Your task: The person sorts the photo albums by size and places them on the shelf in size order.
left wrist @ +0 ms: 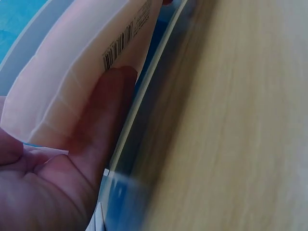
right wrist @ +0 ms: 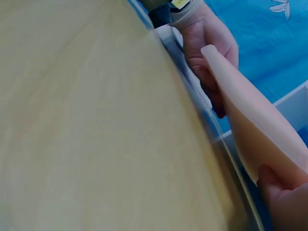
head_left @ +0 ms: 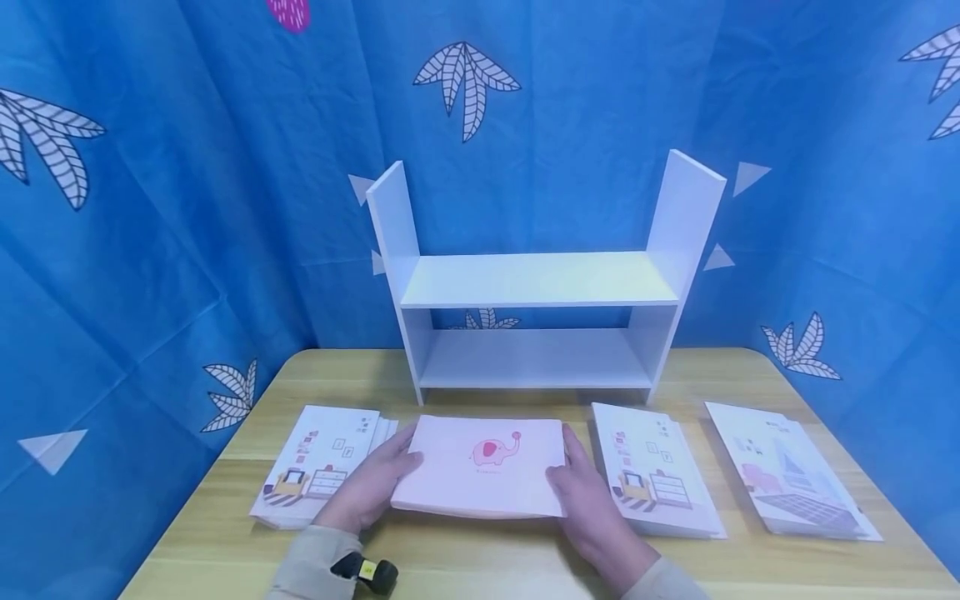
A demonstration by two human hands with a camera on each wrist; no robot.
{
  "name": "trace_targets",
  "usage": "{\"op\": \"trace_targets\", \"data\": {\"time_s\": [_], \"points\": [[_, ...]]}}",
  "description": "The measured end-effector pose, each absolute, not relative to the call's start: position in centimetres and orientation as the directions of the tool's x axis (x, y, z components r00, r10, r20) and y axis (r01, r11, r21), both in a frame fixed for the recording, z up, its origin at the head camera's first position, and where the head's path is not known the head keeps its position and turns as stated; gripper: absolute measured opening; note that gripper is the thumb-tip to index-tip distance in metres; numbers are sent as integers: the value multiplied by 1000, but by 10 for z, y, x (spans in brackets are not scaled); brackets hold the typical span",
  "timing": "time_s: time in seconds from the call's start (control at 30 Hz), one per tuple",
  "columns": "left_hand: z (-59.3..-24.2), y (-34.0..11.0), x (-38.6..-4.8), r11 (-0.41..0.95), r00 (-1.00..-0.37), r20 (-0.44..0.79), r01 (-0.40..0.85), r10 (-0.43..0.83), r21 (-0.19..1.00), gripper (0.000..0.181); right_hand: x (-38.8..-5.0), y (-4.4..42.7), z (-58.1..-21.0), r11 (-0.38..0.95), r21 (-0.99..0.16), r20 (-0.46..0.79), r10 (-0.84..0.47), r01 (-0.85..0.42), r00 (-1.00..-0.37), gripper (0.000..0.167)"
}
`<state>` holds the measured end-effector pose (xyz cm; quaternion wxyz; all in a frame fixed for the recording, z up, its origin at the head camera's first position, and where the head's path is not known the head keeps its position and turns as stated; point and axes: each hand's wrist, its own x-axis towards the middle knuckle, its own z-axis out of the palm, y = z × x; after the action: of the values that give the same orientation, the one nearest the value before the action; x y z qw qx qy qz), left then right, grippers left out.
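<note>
A pink notebook [head_left: 480,467] with an elephant on its cover is held level above the table, in front of the shelf. Whether it is one notebook or a thin stack I cannot tell. My left hand [head_left: 377,479] grips its left end, thumb on top. The opposite end is gripped by my right hand [head_left: 592,500], also with the thumb above. From below, the left wrist view has fingers under the notebook [left wrist: 72,94] near a barcode [left wrist: 118,50]. In the right wrist view the notebook [right wrist: 260,113] spans both hands, its underside visible.
A white two-tier shelf [head_left: 536,279] stands at the table's back. Stacks of illustrated notebooks lie to the left [head_left: 322,462], right [head_left: 652,471] and far right [head_left: 791,475] on the wooden table [head_left: 450,567]. A blue patterned curtain [head_left: 570,108] hangs behind.
</note>
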<state>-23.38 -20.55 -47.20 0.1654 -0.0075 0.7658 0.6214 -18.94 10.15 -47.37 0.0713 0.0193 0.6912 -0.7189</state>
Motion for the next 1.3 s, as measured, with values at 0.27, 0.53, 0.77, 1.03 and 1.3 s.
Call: {"op": "trace_targets", "data": {"time_s": [0.27, 0.53, 0.77, 1.03, 1.3], "points": [[-468, -202, -232, 205, -946, -251, -209, 206, 956, 66, -191, 108, -468, 8, -994, -110, -87, 110, -990, 78], [-460, -198, -230, 216, -952, -237, -194, 195, 957, 66, -192, 117, -456, 108, -989, -110, -68, 102, -992, 73], [-441, -189, -227, 239, -962, -205, -159, 181, 958, 67, -192, 131, -437, 342, -939, -56, -79, 26, -995, 65], [-407, -177, -225, 276, -965, -188, -132, 185, 952, 65, -194, 141, -412, 260, -965, -39, -63, 21, -997, 70], [-381, -167, -230, 305, -961, -127, -47, 247, 951, 69, -193, 151, -390, -98, -994, -50, -69, 56, -996, 73]]}}
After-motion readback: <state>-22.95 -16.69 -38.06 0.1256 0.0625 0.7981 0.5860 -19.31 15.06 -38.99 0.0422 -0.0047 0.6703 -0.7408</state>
